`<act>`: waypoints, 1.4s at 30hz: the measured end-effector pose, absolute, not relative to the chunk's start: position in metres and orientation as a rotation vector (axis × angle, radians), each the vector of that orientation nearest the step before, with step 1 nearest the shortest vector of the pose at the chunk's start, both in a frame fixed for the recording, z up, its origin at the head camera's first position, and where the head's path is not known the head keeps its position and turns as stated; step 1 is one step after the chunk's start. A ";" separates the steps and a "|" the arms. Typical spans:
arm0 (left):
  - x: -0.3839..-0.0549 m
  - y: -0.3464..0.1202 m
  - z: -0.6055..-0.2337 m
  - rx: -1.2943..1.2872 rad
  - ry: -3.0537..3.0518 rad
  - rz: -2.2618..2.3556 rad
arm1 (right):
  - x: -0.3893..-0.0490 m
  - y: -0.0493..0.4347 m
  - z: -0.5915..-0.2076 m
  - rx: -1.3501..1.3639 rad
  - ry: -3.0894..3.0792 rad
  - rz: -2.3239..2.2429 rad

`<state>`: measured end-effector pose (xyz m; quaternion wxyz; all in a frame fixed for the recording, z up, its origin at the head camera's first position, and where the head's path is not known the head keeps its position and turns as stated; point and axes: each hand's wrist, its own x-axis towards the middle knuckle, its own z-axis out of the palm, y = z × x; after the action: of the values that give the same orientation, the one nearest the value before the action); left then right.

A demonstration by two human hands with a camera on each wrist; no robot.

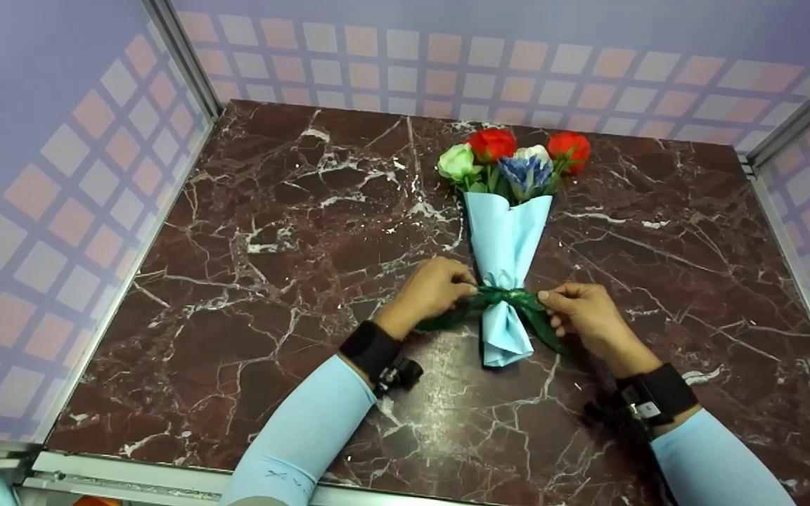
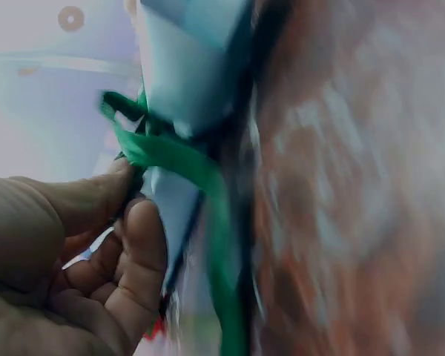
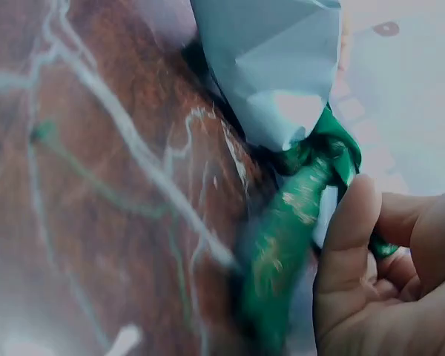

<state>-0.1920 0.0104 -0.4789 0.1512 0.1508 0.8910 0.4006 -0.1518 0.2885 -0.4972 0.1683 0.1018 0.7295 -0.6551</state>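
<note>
A bouquet in light blue wrapping paper (image 1: 507,232) lies on the table, its artificial flowers (image 1: 524,172) in red, pale green, blue and white pointing away from me. Around the paper's narrow waist runs a green ribbon (image 1: 507,295), knotted at the front with loose ends hanging to both sides. My left hand (image 1: 436,288) pinches the ribbon just left of the knot between thumb and fingertips. On the other side my right hand (image 1: 584,316) pinches it too. The right wrist view shows gold print on a ribbon tail (image 3: 282,252); in the left wrist view a green ribbon strip (image 2: 219,245) hangs down.
The dark red marbled table (image 1: 292,232) has white veins. Panels with pink and white squares (image 1: 405,70) stand behind and at both sides. A metal rail (image 1: 131,471) edges the front. Each wrist wears a black strap (image 1: 373,348) with a small camera.
</note>
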 end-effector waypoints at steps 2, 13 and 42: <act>-0.192 0.005 -0.480 0.412 2.560 1.115 | -0.152 0.291 -0.497 0.328 2.065 -1.842; -0.188 -0.013 -0.478 0.511 2.723 0.913 | -0.153 0.298 -0.493 0.377 2.094 -1.787; -0.161 0.010 -0.466 0.625 2.689 0.877 | -0.146 0.307 -0.496 0.015 2.248 -1.462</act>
<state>-0.1609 0.0096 -0.4656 0.1222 0.2141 0.9213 0.3006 -0.1457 0.3068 -0.4959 0.2279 0.0054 0.8163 -0.5308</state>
